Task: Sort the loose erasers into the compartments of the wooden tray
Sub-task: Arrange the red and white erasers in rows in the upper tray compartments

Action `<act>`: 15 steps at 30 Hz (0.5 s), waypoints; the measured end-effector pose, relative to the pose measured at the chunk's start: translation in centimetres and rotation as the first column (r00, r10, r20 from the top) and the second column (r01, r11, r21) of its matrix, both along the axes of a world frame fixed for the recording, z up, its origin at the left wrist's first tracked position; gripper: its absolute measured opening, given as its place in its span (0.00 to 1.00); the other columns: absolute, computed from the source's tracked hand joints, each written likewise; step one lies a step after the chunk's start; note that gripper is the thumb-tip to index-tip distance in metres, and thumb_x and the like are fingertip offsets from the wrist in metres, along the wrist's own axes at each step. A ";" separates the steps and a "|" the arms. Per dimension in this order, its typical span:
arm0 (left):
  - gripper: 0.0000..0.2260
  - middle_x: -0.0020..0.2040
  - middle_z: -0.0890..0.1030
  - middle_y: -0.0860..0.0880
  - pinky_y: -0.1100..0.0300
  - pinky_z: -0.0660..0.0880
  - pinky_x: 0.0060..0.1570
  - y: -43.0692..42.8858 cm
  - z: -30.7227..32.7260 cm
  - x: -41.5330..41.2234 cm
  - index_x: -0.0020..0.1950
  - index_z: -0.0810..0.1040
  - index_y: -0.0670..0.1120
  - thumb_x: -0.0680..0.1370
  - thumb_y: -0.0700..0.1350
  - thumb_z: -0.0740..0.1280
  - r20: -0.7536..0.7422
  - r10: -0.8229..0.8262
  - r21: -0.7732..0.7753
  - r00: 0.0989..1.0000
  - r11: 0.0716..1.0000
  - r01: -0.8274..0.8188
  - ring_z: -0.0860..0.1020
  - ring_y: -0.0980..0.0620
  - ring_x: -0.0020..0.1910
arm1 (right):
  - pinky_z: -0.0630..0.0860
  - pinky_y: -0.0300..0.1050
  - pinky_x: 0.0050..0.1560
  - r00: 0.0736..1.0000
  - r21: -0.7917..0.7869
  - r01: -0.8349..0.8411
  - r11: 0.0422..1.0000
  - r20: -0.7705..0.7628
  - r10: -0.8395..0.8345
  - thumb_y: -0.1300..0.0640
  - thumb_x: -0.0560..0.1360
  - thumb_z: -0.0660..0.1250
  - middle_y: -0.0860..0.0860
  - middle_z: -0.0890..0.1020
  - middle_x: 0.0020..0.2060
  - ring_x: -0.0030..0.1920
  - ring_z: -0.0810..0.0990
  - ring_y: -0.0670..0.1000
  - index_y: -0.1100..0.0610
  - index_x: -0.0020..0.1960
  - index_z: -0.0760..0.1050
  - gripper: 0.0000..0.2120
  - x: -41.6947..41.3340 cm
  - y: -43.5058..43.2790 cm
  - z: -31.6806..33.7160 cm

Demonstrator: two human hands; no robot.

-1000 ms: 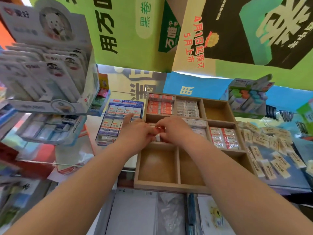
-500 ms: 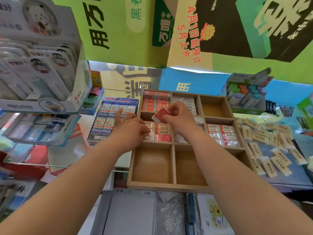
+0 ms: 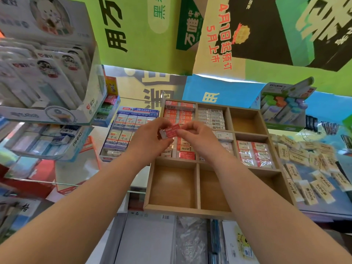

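A wooden tray (image 3: 173,209) with nine compartments lies in front of me. Its far-left, far-middle, middle-left, centre and middle-right cells hold packed erasers; the near row and far-right cell are bare. Above the middle-left cell, both hands hold one red-sleeved eraser (image 3: 171,130). My left hand (image 3: 150,139) pinches its white left end. My right hand (image 3: 196,136) pinches its right end between thumb and forefinger. A pile of loose yellow-sleeved erasers (image 3: 312,168) lies to the right of the tray.
A blue box of 2B erasers (image 3: 125,132) stands left of the tray. Display boxes of stationery (image 3: 47,73) hang at the upper left. A box with coloured erasers (image 3: 283,109) sits behind the tray at the right. Papers and plastic sleeves (image 3: 152,241) lie at the near edge.
My right hand lifted a red eraser out of the middle-left cell. My left hand rose from the tray's edge and took hold of the eraser's other end.
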State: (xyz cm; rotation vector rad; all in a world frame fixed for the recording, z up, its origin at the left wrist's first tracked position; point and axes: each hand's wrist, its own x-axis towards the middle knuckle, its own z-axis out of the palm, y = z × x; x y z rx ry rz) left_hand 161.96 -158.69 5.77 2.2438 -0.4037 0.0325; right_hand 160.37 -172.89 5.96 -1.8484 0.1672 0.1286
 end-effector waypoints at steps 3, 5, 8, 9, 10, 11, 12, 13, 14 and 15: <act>0.15 0.51 0.78 0.48 0.63 0.71 0.44 1.0 -0.2 0.0 0.56 0.76 0.45 0.70 0.39 0.70 0.014 0.065 -0.044 0.998 0.997 -0.064 0.73 0.54 0.47 | 0.70 0.44 0.54 0.986 -0.475 -0.134 0.869 0.023 0.165 0.57 0.72 0.65 0.48 0.79 0.49 0.53 0.74 0.49 0.51 0.51 0.74 0.08 -0.3 -0.1 -0.3; 0.16 0.55 0.77 0.46 0.62 0.70 0.48 1.4 -0.3 0.1 0.57 0.76 0.44 0.69 0.39 0.70 0.003 0.076 -0.010 0.997 0.997 -0.076 0.72 0.54 0.49 | 0.64 0.50 0.57 0.952 -0.758 -0.246 0.604 -0.071 0.298 0.54 0.73 0.63 0.49 0.78 0.53 0.57 0.71 0.52 0.50 0.51 0.74 0.08 -0.5 0.0 -0.3; 0.17 0.54 0.78 0.46 0.68 0.67 0.39 1.7 -0.4 0.3 0.59 0.75 0.45 0.70 0.42 0.70 -0.073 0.100 0.033 0.992 0.995 -0.098 0.72 0.55 0.46 | 0.60 0.52 0.60 0.915 -0.827 -0.358 0.433 -0.218 0.341 0.48 0.73 0.63 0.49 0.78 0.51 0.56 0.72 0.52 0.48 0.47 0.70 0.06 -0.1 0.1 0.5; 0.18 0.54 0.78 0.47 0.70 0.67 0.37 1.8 -0.4 0.3 0.59 0.75 0.46 0.70 0.42 0.70 -0.094 0.108 0.031 0.990 0.994 -0.105 0.72 0.55 0.46 | 0.59 0.53 0.61 0.902 -0.833 -0.390 0.392 -0.259 0.347 0.48 0.73 0.62 0.49 0.78 0.51 0.56 0.72 0.52 0.49 0.48 0.71 0.07 0.2 0.2 0.7; 0.18 0.53 0.78 0.48 0.71 0.66 0.36 1.8 -0.5 0.3 0.59 0.74 0.47 0.70 0.42 0.70 -0.115 0.112 0.023 0.987 0.994 -0.110 0.73 0.55 0.46 | 0.58 0.53 0.61 0.888 -0.837 -0.418 0.354 -0.293 0.355 0.48 0.73 0.62 0.49 0.78 0.51 0.55 0.72 0.52 0.49 0.49 0.72 0.08 0.4 0.2 0.9; 0.18 0.51 0.77 0.50 0.71 0.67 0.36 1.9 -0.5 0.2 0.58 0.73 0.48 0.70 0.42 0.70 -0.132 0.111 0.015 0.985 0.994 -0.110 0.73 0.54 0.45 | 0.60 0.52 0.60 0.872 -0.827 -0.451 0.335 -0.329 0.362 0.48 0.73 0.62 0.49 0.78 0.51 0.53 0.72 0.51 0.50 0.49 0.72 0.08 0.7 0.3 1.1; 0.17 0.49 0.76 0.51 0.71 0.67 0.35 1.9 -0.5 0.1 0.56 0.73 0.48 0.70 0.42 0.71 -0.140 0.107 0.011 0.984 0.994 -0.107 0.73 0.54 0.44 | 0.62 0.51 0.56 0.858 -0.806 -0.484 0.340 -0.361 0.365 0.49 0.73 0.62 0.50 0.78 0.50 0.51 0.72 0.51 0.52 0.50 0.73 0.08 1.0 0.5 1.3; 0.15 0.47 0.75 0.52 0.71 0.66 0.34 2.0 -0.5 0.1 0.54 0.73 0.49 0.70 0.42 0.71 -0.140 0.102 0.013 0.985 0.995 -0.102 0.73 0.54 0.44 | 0.65 0.48 0.52 0.843 -0.776 -0.519 0.359 -0.395 0.365 0.51 0.73 0.63 0.51 0.78 0.49 0.49 0.73 0.51 0.54 0.50 0.73 0.08 1.3 0.7 1.4; 0.14 0.46 0.74 0.53 0.71 0.66 0.33 2.0 -0.5 0.1 0.53 0.73 0.49 0.70 0.42 0.71 -0.139 0.099 0.019 0.985 0.995 -0.097 0.73 0.54 0.44 | 0.67 0.47 0.50 0.827 -0.748 -0.551 0.369 -0.431 0.362 0.53 0.73 0.64 0.51 0.78 0.49 0.48 0.73 0.51 0.55 0.50 0.73 0.08 1.6 1.0 1.6; 0.13 0.46 0.74 0.53 0.71 0.65 0.33 2.1 -0.5 0.0 0.52 0.73 0.49 0.70 0.42 0.71 -0.141 0.098 0.022 0.985 0.995 -0.096 0.73 0.55 0.44 | 0.68 0.47 0.51 0.813 -0.736 -0.573 0.359 -0.459 0.358 0.54 0.73 0.64 0.52 0.78 0.48 0.48 0.74 0.51 0.56 0.50 0.73 0.08 1.8 1.2 1.7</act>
